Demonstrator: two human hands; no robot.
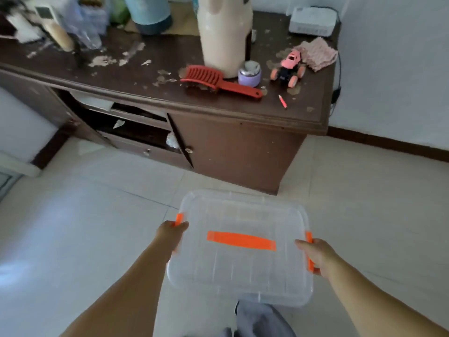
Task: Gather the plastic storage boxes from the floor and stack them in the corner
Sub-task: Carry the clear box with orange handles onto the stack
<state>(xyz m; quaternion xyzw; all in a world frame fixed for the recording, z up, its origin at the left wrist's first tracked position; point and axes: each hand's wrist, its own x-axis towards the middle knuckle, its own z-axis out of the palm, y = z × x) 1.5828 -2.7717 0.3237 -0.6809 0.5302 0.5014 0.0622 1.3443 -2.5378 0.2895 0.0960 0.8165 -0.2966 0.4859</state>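
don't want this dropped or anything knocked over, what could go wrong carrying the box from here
1. The left hand and right hand hold the clear storage box only at its orange side latches; a latch popping could let the box slip.
2. The desk corner is just ahead, so the box might clip it.
3. The box hides the floor near the person's feet, so footing is a guess.

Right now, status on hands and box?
Left hand and right hand grip the clear box by its sides. Lid on. Desk ahead.
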